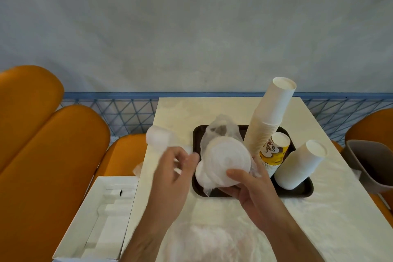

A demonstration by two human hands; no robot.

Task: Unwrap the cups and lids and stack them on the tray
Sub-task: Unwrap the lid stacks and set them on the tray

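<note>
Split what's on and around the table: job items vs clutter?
Job: lid stack in plastic wrap, gripped by right hand; left hand; tall white cup stack; printed cup stack; short white cup stack; tray.
Clutter: white box; grey bin; orange seats.

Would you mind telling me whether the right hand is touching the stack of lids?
Touching. In the head view, the right hand grips the stack of lids, its thumb pressed on the top lid's near edge above the tray.

cups [270,112]: matt paper | wrap [221,130]: thin clear plastic | tray [306,189]: dark matt plastic
</note>
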